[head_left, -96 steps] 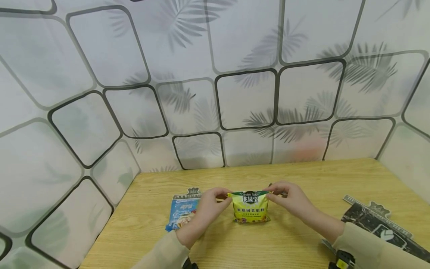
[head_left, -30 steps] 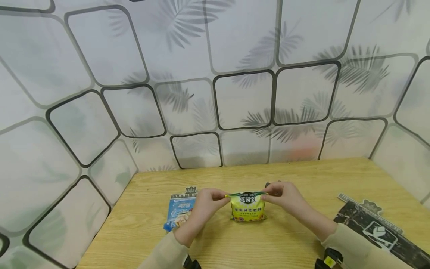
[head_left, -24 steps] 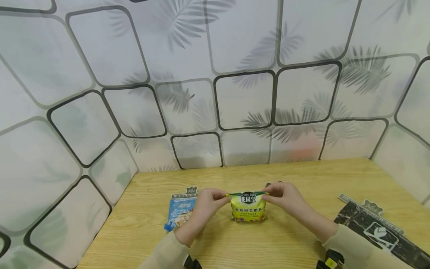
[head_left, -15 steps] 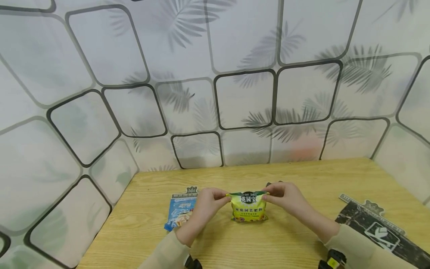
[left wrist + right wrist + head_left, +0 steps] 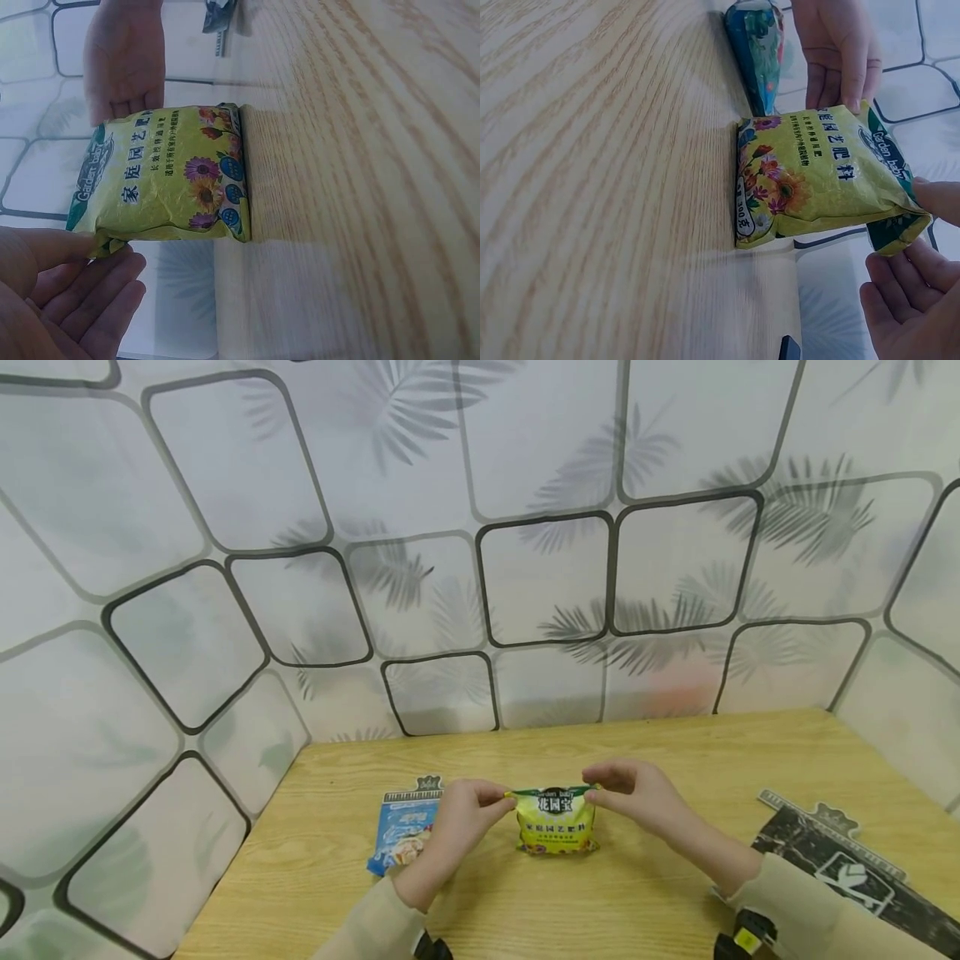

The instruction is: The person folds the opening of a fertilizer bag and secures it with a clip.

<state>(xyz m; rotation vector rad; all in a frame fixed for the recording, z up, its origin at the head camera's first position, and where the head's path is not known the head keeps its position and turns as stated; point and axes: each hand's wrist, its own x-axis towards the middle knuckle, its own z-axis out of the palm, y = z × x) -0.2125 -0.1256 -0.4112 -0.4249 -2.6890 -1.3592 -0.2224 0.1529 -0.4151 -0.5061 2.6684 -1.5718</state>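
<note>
my two forearms reach forward over the wooden table (image 5: 570,910), cream sleeves (image 5: 802,902) ending just short of the wrists, and my hands come in from both sides at the top of the yellow packet (image 5: 557,831). it stands upright between them, bottom edge touching the wood and printed front turned my way.

with my left hand (image 5: 467,817) i pinch the packet's upper left corner: thumb laid along the front, fingers behind it, the lower ones loosely bent and reaching out past the side edge. that wrist slants inward from the lower left.

my right hand (image 5: 647,797) is slack rather than gripping. the thumb tip rests against the upper right corner, while the fingers sit up and away from the thumb, gently bent, with a gap between. the wrist slopes down toward the lower right, palm turned in toward the packet.

beyond my left hand, on its outer side, is the blue packet (image 5: 401,839), partly covered by that hand in the head view. out past my right forearm is the black packet (image 5: 825,860), partly hidden by the sleeve.
</note>
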